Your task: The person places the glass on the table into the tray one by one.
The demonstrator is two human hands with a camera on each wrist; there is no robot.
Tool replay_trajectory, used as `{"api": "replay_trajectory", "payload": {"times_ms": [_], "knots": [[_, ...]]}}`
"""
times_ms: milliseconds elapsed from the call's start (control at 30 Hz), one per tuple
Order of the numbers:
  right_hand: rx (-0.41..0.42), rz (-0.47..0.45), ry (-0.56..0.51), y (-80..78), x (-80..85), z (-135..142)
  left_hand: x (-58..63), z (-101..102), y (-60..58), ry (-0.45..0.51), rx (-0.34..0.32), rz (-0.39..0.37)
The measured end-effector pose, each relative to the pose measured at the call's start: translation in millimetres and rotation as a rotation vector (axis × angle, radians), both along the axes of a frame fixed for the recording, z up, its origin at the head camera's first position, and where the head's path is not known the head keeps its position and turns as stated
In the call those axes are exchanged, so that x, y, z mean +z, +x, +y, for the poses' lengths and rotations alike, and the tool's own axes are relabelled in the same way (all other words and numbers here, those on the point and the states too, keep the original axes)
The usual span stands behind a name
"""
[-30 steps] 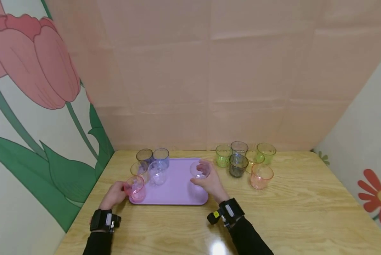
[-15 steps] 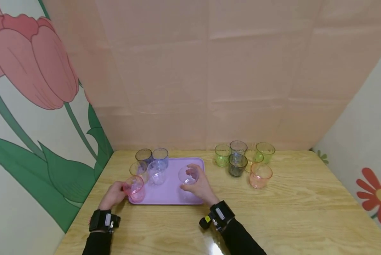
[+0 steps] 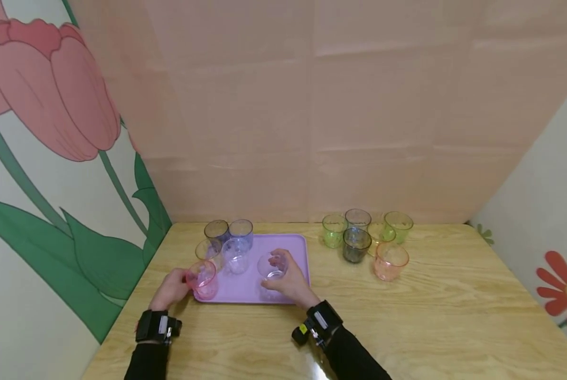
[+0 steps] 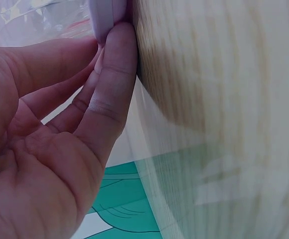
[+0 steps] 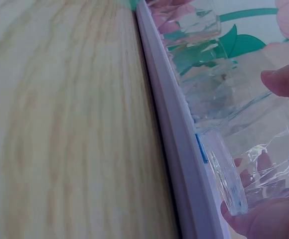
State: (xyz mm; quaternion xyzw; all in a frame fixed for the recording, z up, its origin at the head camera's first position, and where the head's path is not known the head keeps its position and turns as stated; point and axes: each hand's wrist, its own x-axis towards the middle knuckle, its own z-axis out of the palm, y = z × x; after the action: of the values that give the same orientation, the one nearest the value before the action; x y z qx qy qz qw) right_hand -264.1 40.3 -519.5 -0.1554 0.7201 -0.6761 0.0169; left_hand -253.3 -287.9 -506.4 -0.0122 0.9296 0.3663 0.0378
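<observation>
A lilac tray [image 3: 296,247] lies on the wooden table. My left hand [image 3: 171,289] pinches its left rim between thumb and fingers, as the left wrist view shows on the tray edge [image 4: 102,22]. Over the tray's middle, my right hand [image 3: 289,279] grips a clear glass [image 3: 267,268] round its side. In the right wrist view the base of this clear glass [image 5: 224,172] is close to the tray surface; I cannot tell whether they touch. A pink glass [image 3: 204,285] stands at the tray's front left corner, beside my left fingers.
Behind the pink glass are a yellowish glass [image 3: 207,252], another clear glass [image 3: 236,258], a dark glass [image 3: 217,230] and a blue glass [image 3: 242,232]. Right of the tray, several coloured glasses cluster, including a grey glass [image 3: 355,247] and an orange glass [image 3: 390,265].
My right hand has carried the clear glass leftward, from the tray's right side to its middle, and slightly toward me. My left hand stays at the tray's left rim.
</observation>
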Motion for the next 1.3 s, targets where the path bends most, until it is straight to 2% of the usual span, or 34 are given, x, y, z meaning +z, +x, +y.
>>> {"api": "replay_trajectory", "payload": {"times_ms": [167, 333, 500, 667, 800, 1067, 1300], "knots": [[0.031, 0.044, -0.006, -2.5, -7.8, -4.4, 0.1, 0.8, -0.3, 0.007, -0.003, 0.013], [-0.001, 0.061, 0.023, 0.3, -8.9, -18.2, -1.3, 0.3, 0.6, 0.005, -0.01, 0.023], [-0.035, 0.037, 0.044, 4.9, -8.0, -36.7, -3.8, -0.6, 0.4, -0.001, -0.015, 0.032], [-0.008, 0.036, 0.045, 7.9, -8.3, -51.1, -2.8, 0.1, -0.6, -0.01, -0.002, 0.01], [-0.001, 0.048, 0.102, 10.3, -10.5, -60.1, -0.9, 0.1, -0.9, -0.004, 0.008, -0.005], [-0.063, 0.03, 0.175, 16.1, -13.9, -73.4, -1.3, -0.9, -0.7, -0.016, 0.002, -0.007], [-0.088, -0.002, 0.175, 19.6, -13.5, -82.2, -4.2, -2.0, -1.7, -0.018, 0.006, -0.01]]}}
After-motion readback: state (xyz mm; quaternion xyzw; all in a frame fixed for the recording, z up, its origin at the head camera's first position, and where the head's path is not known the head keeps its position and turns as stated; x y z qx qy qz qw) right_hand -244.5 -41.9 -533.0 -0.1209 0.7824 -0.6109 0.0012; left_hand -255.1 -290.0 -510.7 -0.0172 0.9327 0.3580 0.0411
